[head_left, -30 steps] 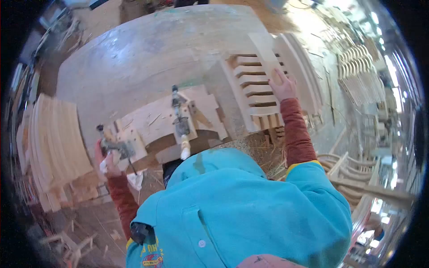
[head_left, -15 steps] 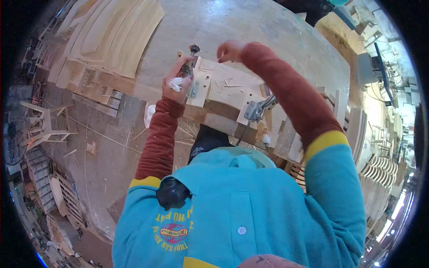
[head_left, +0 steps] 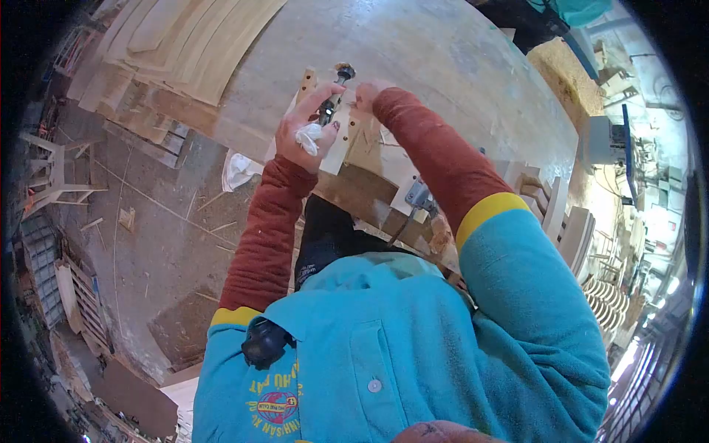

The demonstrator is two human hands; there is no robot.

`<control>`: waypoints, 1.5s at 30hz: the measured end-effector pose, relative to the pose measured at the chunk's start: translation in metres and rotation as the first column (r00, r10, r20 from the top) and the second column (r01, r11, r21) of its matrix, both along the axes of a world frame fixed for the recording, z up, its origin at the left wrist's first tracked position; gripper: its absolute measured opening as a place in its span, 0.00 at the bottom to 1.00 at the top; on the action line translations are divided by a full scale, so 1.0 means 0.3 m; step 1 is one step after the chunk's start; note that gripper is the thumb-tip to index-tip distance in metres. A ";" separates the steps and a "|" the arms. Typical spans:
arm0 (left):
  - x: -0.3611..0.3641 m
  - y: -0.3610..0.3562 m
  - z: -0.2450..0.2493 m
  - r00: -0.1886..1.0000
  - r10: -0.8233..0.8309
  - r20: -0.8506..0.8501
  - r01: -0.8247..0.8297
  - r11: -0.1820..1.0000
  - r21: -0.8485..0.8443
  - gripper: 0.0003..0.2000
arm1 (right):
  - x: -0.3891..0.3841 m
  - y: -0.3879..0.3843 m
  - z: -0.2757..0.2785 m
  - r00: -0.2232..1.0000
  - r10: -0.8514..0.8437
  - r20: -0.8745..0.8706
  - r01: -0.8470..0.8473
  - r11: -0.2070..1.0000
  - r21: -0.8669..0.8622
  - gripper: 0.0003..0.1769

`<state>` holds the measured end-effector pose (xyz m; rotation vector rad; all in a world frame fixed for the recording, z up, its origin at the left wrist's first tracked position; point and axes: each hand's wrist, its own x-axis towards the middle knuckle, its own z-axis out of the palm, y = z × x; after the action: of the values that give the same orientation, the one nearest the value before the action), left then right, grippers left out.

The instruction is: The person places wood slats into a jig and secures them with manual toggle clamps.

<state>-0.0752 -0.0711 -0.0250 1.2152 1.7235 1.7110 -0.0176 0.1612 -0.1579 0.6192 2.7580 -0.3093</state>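
Observation:
My left hand [head_left: 299, 135] is wrapped round a metal toggle clamp [head_left: 329, 108] at the left end of a wooden jig [head_left: 336, 151]. White wrapping or cloth [head_left: 309, 137] shows at its thumb side. My right hand [head_left: 367, 94] is just right of the clamp's dark knob [head_left: 344, 71], over the far edge of the jig; its fingers are closed together, and anything between them is too small to make out. A second metal clamp [head_left: 419, 196] sits at the jig's right end, below my right sleeve. Thin wood slivers lie on the jig.
Curved wooden boards [head_left: 188, 44] are stacked at the upper left of the worktable [head_left: 458, 66]. Wooden pieces [head_left: 555, 210] stand at the right. A white cloth [head_left: 240, 171] hangs left of my left sleeve. Part of another person [head_left: 528, 18] shows at the top right.
My right hand has come down and left, close to the clamp in my left hand, and its fingers have closed. The view has shifted a little.

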 end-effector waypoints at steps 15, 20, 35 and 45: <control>0.003 0.003 -0.011 1.000 0.001 0.003 -0.001 1.000 0.022 0.23 | 0.229 -0.038 -0.122 0.941 0.329 0.076 -0.325 0.944 -0.052 0.19; 0.003 0.008 -0.024 0.999 0.038 -0.019 -0.037 0.998 0.057 0.23 | 0.195 -0.241 0.105 0.821 0.315 0.476 -0.089 0.895 -0.437 0.17; -0.017 0.007 -0.044 0.994 0.007 -0.111 0.000 0.998 0.063 0.24 | 0.377 -0.434 0.011 0.750 0.551 0.366 -0.432 0.827 -0.359 0.19; -0.110 0.038 -0.192 0.963 -0.246 0.113 0.235 0.966 0.106 0.31 | 0.796 -0.379 0.822 0.667 -0.404 -0.626 0.182 0.903 -0.390 0.09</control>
<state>-0.1082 -0.0598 -0.0827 1.2708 1.3761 1.6953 0.2211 0.0474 0.0886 1.0494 3.1685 -1.2565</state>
